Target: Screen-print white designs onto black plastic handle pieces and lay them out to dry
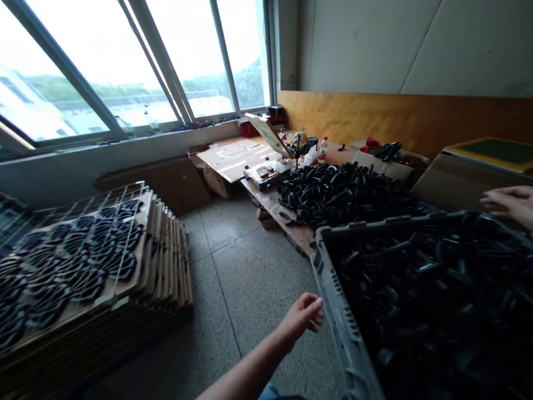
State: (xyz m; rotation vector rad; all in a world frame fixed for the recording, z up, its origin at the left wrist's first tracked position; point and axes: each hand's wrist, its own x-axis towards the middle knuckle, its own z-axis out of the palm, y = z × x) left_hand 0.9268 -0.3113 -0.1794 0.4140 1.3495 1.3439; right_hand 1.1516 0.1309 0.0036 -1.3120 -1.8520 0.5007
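Observation:
My left hand (305, 314) hangs beside the near left wall of a large grey plastic crate (339, 328). Its fingers are loosely bent and a little apart, with nothing visible in them. At the right edge of the view, my right hand (512, 203) is above the crate's far side. Its fingers stretch to the left, and I see nothing held; part of this hand is cut off. Many black curved plastic parts (433, 283) fill the crate, blurred and dark. Beyond it, a heap of similar black parts (337, 191) lies on a wooden table (270, 203).
Stacked boards with wire grids and dark looped pieces (97, 244) stand at left. The table also holds a hinged frame (270, 134), a flat cardboard sheet (239, 158), a bottle (323, 150) and a cardboard box (375, 166). Grey floor (233, 261) runs between stack and crate.

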